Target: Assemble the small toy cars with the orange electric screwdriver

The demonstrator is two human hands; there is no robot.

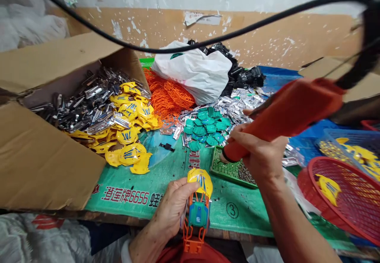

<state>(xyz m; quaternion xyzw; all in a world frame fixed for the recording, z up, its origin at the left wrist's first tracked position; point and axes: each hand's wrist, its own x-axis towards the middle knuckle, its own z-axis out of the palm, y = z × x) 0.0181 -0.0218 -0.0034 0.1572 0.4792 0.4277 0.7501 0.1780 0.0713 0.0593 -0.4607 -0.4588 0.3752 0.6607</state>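
My left hand (170, 201) grips a toy car body (198, 215) near the table's front edge. The piece has a yellow hood, an orange frame and a green panel in its middle; my thumb presses on the yellow part. My right hand (265, 154) is wrapped around a powered screwdriver (276, 114) covered in orange-red material. Its lower end points down and left, over a green tray (218, 166) with small screws (245, 173) at one side. The screwdriver's tip is hard to make out there.
A cardboard box (53, 168) at left spills dark and silver parts and yellow shells (130, 154). Behind lie orange frames (169, 97), a white bag (192, 71) and green panels (209, 126). A red basket (344, 207) stands right. A black cable (166, 50) crosses above.
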